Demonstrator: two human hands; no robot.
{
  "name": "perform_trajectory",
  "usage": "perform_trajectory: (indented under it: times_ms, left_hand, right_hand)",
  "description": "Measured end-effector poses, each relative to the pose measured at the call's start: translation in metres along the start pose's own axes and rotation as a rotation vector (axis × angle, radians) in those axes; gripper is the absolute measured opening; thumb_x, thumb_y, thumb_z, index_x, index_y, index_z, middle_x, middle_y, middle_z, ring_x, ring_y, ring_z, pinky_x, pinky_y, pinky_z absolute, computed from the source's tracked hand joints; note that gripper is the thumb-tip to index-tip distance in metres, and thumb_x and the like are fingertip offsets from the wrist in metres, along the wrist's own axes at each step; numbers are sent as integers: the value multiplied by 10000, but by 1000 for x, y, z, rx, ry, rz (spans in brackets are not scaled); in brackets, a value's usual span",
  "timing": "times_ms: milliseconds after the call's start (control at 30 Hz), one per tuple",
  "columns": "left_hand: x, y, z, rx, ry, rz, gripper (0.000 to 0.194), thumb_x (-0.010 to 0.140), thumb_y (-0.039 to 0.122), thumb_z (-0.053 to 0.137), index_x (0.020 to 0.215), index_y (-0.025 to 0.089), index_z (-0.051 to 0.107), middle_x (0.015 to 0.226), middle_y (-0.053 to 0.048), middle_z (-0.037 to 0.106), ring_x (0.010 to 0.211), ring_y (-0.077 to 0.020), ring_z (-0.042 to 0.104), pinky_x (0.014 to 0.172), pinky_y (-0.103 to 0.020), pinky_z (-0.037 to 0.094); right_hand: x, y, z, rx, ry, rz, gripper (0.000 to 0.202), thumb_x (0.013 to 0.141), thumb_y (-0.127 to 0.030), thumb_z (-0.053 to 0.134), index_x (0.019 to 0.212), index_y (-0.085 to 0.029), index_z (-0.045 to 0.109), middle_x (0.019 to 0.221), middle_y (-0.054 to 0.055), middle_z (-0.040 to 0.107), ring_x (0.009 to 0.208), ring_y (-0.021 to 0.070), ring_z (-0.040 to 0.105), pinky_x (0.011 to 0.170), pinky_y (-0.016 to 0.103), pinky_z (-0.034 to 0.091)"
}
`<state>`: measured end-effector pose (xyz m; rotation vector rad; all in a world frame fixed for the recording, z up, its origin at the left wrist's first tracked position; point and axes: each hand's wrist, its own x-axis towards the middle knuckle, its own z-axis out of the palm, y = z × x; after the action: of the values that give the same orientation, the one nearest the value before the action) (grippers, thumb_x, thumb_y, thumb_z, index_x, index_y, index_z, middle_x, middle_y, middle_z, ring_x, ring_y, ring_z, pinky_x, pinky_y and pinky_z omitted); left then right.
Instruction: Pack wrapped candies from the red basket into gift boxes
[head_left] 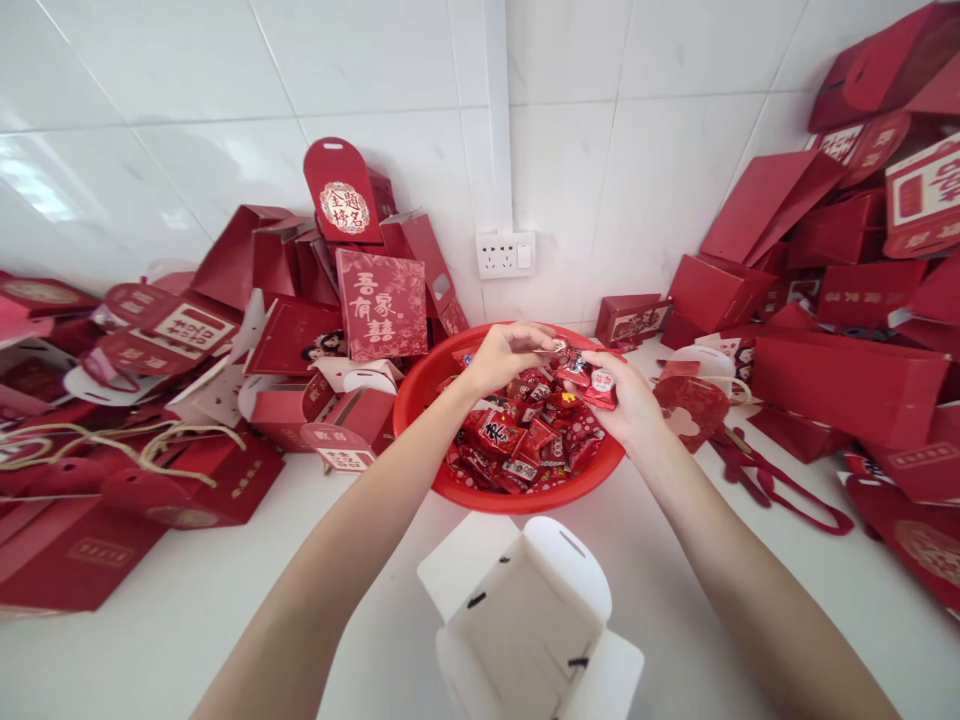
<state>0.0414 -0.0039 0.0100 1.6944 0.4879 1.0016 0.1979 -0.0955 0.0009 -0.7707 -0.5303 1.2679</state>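
Note:
A red plastic basin (420, 400) stands before me, heaped with wrapped candies (517, 440) in mostly red wrappers. Over its back right part my two hands come close together. My left hand (510, 355) pinches a small wrapped candy (559, 347) between thumb and fingertips. Several red wrapped candies (602, 384) lie in the closed fingers of my right hand (628, 405), and some silvery wrapping shows there. Nearer to me sits an open white-lined box (525, 610), its flaps spread outward; nothing but dark marks shows inside.
Red gift boxes (97, 550) crowd the left of the white table (375, 600), some with rope handles. More boxes (847, 370) pile up on the right, near a red ribbon (810, 500). Behind the basin, a socket (505, 256) is fixed to the tiled wall (562, 170).

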Motion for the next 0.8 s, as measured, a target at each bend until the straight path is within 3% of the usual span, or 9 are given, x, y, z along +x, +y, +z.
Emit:
perform_trajectory:
  times_ms: [167,300,467,800]
  left_hand:
    - [-5,8,1,48,19,45,213,621,277,850,792,156,813,1149,-115,732,989,-254,697,912,-395,538]
    - [-3,5,2,31,81,90,272,606,333,903,782,147,808,1100,-117,741,988,-241,694,954,-398,518]
    - [1,0,1,-48,74,63,400,537,298,950,867,141,786,1034,-95,758,947,-222,692,913,-378,532]
    - [-1,2,1,-18,68,28,388,572,192,883,940,131,778,1032,-99,764,986,-253,699,936,-414,531]
  right_hand:
    - [-1,-1,0,0,4,16,134,682,-99,727,800,-160,710,782,18,769,629,137,704,533,204,594]
    - [0,0,-3,-14,-36,8,167,650,-115,755,802,-167,710,776,11,764,648,150,710,524,216,593]
    - [1,1,-4,-38,-66,-9,198,614,-146,787,797,-159,712,779,21,763,651,169,709,519,246,600]
    - [2,3,-6,-75,-128,-27,310,573,-185,844,864,-179,737,790,10,767,659,148,701,576,233,597]
